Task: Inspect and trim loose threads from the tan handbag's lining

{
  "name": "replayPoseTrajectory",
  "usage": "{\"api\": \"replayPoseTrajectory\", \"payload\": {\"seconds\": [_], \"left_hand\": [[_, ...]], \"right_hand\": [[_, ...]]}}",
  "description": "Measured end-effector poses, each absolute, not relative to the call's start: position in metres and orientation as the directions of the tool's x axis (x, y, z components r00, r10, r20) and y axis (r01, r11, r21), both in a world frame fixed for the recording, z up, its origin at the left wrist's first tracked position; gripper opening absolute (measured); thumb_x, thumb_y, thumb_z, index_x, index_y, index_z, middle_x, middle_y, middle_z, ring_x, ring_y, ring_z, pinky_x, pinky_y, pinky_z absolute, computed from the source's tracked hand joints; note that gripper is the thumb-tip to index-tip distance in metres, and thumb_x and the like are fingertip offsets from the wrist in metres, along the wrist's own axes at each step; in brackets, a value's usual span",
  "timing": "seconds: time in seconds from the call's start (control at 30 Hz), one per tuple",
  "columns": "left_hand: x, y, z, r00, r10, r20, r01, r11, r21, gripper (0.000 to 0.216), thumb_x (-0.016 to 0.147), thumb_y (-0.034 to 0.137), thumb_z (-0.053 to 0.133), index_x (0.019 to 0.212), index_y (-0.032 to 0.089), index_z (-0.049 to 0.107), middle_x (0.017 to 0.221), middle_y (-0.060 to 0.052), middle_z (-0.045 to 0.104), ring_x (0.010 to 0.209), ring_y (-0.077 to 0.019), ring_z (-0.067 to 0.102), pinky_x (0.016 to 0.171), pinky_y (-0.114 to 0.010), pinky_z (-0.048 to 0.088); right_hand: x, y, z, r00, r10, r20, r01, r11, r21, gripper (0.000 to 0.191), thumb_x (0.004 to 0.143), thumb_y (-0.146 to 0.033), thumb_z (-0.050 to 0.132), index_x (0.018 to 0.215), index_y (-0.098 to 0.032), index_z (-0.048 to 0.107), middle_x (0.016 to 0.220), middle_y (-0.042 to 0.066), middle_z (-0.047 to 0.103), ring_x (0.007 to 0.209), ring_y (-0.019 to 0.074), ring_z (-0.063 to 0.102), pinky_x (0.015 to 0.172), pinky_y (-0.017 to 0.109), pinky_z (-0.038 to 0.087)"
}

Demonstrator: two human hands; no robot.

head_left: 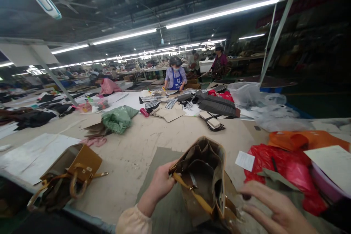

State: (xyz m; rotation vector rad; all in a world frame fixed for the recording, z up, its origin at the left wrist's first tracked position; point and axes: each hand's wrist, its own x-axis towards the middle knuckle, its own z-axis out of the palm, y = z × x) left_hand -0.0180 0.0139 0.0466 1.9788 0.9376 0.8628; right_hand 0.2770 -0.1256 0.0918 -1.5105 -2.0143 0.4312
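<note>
Seemingly handling the open bag (201,172), clamped in the left hand (161,180), with the right hand (274,204) just beside in an unclear grip, probably needing steadiness next.

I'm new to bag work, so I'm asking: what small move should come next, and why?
Probably bring the right hand in to steady the right side of the bag: the left hand grips its left edge, while the right hand's fingers look parted, with no firm hold visible.

Head cam, fwd/down, close above bag (203,177); far rt too dim to tell.
</note>
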Motion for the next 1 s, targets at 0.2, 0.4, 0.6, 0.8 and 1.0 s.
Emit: {"api": "replayPoseTrajectory", "payload": {"seconds": [0.2,0.4,0.6,0.8,1.0], "left_hand": [[-0.018,0.013,0.040,0.500,0.825,0.261,0.354,-0.471,0.808,0.044,0.074,0.016,0.058,0.117,0.024,0.059,0.114,-0.002,0.065,0.101,-0.0210,0.060,0.089,-0.032,0.047],[-0.025,0.012,0.036,0.517,0.806,0.288,0.363,-0.511,0.779,0.050,0.073,0.013,0.053,0.123,0.023,0.054,0.120,-0.005,0.061,0.108,-0.0217,0.057,0.095,-0.035,0.045],[-0.037,0.010,0.030,0.563,0.749,0.348,0.391,-0.613,0.687,0.067,0.072,0.014,0.055,0.136,0.023,0.036,0.138,-0.009,0.045,0.127,-0.0256,0.040,0.113,-0.050,0.015],[-0.021,0.006,0.037,0.458,0.819,0.346,0.485,-0.557,0.674,0.062,0.075,0.040,0.063,0.131,0.022,0.043,0.122,-0.009,0.059,0.114,-0.0262,0.054,0.109,-0.052,0.025],[0.002,0.003,0.054,0.369,0.875,0.313,0.414,-0.456,0.788,0.026,0.084,0.030,0.052,0.105,0.024,0.065,0.097,-0.001,0.071,0.086,-0.0169,0.065,0.077,-0.026,0.051]], "right_hand": [[0.237,-0.051,0.135,-0.463,0.754,0.467,0.742,0.617,-0.261,0.035,0.087,-0.025,0.052,0.122,-0.023,0.050,0.116,0.010,0.055,0.108,0.0212,0.051,0.091,0.035,0.045],[0.214,-0.003,0.125,-0.484,0.764,0.426,0.805,0.580,-0.126,0.030,0.081,-0.024,0.060,0.110,-0.019,0.054,0.106,0.008,0.058,0.099,0.0219,0.052,0.086,0.036,0.044],[0.213,0.005,0.113,-0.479,0.788,0.386,0.860,0.510,0.027,0.014,0.084,-0.028,0.058,0.095,-0.020,0.059,0.091,0.005,0.060,0.088,0.0202,0.051,0.076,0.031,0.041],[0.218,0.006,0.113,-0.448,0.796,0.406,0.870,0.493,-0.006,0.007,0.085,-0.027,0.056,0.086,-0.021,0.058,0.091,0.004,0.060,0.086,0.0189,0.052,0.074,0.028,0.040],[0.240,0.019,0.093,-0.487,0.751,0.445,0.824,0.565,-0.052,0.009,0.084,-0.030,0.054,0.089,-0.023,0.058,0.085,0.004,0.061,0.079,0.0199,0.055,0.068,0.030,0.041]]}}
